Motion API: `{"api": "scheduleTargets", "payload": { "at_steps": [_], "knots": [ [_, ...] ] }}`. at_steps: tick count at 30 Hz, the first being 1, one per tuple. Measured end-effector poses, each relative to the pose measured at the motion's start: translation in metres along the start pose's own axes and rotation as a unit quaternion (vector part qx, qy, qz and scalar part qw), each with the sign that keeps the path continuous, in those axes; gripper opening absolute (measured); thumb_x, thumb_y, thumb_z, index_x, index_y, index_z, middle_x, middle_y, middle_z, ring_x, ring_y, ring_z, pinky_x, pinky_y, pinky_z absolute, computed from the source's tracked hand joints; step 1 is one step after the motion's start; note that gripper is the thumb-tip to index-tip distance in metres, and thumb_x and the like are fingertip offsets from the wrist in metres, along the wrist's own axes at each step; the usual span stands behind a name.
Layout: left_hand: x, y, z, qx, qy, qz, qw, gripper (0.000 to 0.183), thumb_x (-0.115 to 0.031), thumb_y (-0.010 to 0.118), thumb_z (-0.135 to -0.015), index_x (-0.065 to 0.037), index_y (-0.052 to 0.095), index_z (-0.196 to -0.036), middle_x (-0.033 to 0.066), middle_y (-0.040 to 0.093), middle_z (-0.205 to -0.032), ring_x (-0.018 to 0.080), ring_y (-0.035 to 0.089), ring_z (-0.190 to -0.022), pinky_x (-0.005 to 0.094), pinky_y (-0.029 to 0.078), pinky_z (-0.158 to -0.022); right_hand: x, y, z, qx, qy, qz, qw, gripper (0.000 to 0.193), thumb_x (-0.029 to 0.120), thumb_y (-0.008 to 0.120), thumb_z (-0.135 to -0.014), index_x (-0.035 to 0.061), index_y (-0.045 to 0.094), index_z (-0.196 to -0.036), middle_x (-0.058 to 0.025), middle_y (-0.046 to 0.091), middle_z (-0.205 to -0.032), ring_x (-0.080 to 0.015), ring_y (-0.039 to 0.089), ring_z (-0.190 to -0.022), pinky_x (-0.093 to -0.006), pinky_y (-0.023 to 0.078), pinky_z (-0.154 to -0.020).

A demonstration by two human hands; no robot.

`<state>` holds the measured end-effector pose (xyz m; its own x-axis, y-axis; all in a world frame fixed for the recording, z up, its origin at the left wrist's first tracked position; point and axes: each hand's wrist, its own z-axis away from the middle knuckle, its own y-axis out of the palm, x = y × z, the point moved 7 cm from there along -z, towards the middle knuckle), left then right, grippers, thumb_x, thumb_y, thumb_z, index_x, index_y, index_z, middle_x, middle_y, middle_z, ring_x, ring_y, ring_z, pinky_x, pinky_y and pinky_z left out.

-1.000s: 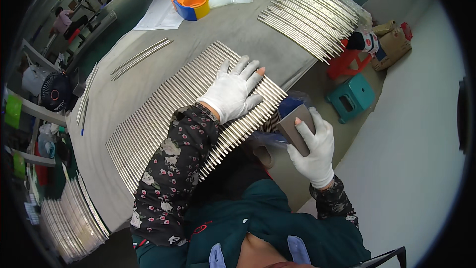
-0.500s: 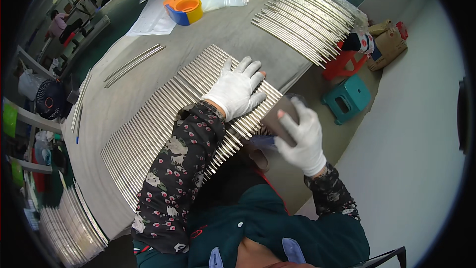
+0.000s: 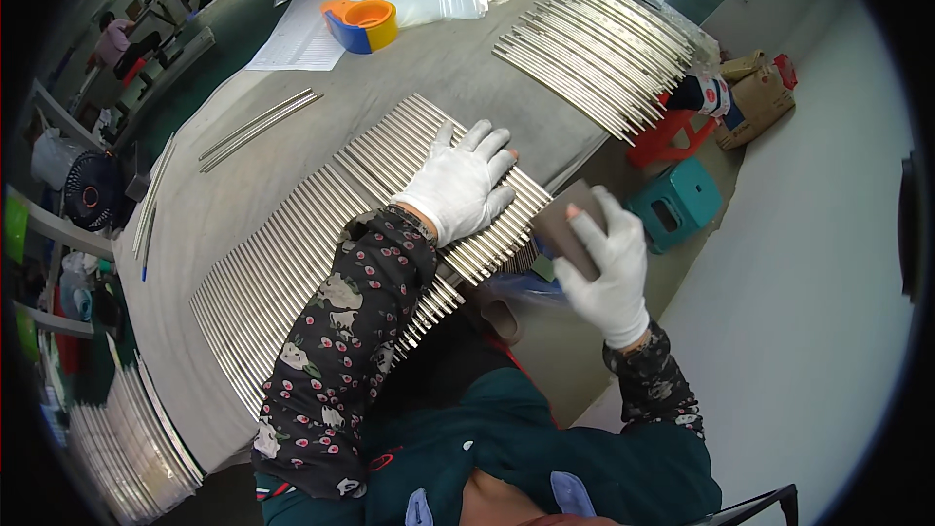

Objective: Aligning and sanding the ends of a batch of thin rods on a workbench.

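Note:
A long row of thin metal rods [image 3: 282, 273] lies side by side on the grey table, the rod ends reaching past its near edge. My left hand [image 3: 458, 183], in a white glove, rests flat on the right part of the row with its fingers spread. In my gloved right hand [image 3: 609, 278] is a flat brown-grey block [image 3: 568, 230], like a sanding block, gripped between thumb and fingers. The block stands beside the rod ends at the row's right corner. Bare fingertips show through the right glove.
More rods [image 3: 594, 58] lie at the far right of the table, and a few loose rods [image 3: 261, 131] at the left. Behind are a tape dispenser [image 3: 360, 24] and paper sheets [image 3: 302, 44]. A teal stool [image 3: 677, 200] and a red stool [image 3: 672, 136] stand on the floor at right.
My right hand and the block have shifted slightly right and down, a little away from the rod ends. My left hand stays pressed on the rods.

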<state>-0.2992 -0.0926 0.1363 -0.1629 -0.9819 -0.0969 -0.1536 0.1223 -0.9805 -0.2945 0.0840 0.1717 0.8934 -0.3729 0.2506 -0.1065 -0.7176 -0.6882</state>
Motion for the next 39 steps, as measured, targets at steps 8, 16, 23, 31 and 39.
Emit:
{"api": "scheduleTargets", "payload": {
  "at_steps": [8, 16, 23, 31, 39],
  "knots": [
    [0.001, -0.002, 0.001, 0.002, 0.002, 0.012, 1.000, 0.048, -0.029, 0.048, -0.088, -0.002, 0.047, -0.128, 0.0161, 0.038, -0.139, 0.0328, 0.031, -0.133, 0.0554, 0.020, -0.109, -0.032, -0.007, -0.001, 0.017, 0.032, 0.091, 0.995, 0.056, 0.017, 0.074, -0.059, 0.0101, 0.060, -0.113, -0.0257, 0.047, -0.124, -0.0367, 0.050, -0.100, -0.0424, 0.044, -0.085],
    [0.052, -0.021, 0.001, -0.102, -0.142, -0.037, 0.984, 0.051, -0.035, 0.046, -0.092, -0.007, 0.041, -0.135, 0.0156, 0.034, -0.143, 0.0315, 0.028, -0.135, 0.0534, 0.021, -0.109, -0.020, 0.000, -0.010, 0.078, 0.000, 0.073, 0.994, 0.059, 0.019, 0.075, -0.060, 0.0127, 0.059, -0.116, -0.0252, 0.046, -0.127, -0.0360, 0.050, -0.100, -0.0424, 0.043, -0.085],
    [0.060, -0.006, 0.003, -0.002, -0.192, -0.060, 0.980, 0.052, -0.043, 0.043, -0.092, -0.014, 0.044, -0.135, 0.0143, 0.033, -0.144, 0.0312, 0.026, -0.136, 0.0550, 0.020, -0.109, -0.007, 0.013, -0.026, 0.118, -0.060, 0.086, 0.987, 0.056, 0.024, 0.074, -0.062, 0.0143, 0.059, -0.115, -0.0245, 0.046, -0.126, -0.0349, 0.050, -0.100, -0.0402, 0.043, -0.078],
    [0.059, -0.005, -0.001, 0.009, -0.194, -0.058, 0.979, 0.051, -0.044, 0.041, -0.092, -0.013, 0.045, -0.133, 0.0144, 0.034, -0.143, 0.0310, 0.025, -0.137, 0.0550, 0.019, -0.109, -0.006, 0.037, -0.047, 0.147, -0.077, 0.058, 0.984, 0.050, 0.024, 0.071, -0.067, 0.0128, 0.059, -0.115, -0.0225, 0.048, -0.121, -0.0342, 0.052, -0.098, -0.0405, 0.044, -0.076],
    [0.059, -0.006, 0.002, 0.003, -0.190, -0.060, 0.980, 0.050, -0.043, 0.041, -0.091, -0.012, 0.047, -0.131, 0.0151, 0.035, -0.142, 0.0319, 0.026, -0.136, 0.0556, 0.019, -0.109, -0.045, -0.007, 0.034, 0.199, 0.024, 0.134, 0.970, 0.059, 0.018, 0.075, -0.059, 0.0149, 0.059, -0.116, -0.0251, 0.045, -0.129, -0.0363, 0.050, -0.104, -0.0429, 0.042, -0.084]
  ]
}}
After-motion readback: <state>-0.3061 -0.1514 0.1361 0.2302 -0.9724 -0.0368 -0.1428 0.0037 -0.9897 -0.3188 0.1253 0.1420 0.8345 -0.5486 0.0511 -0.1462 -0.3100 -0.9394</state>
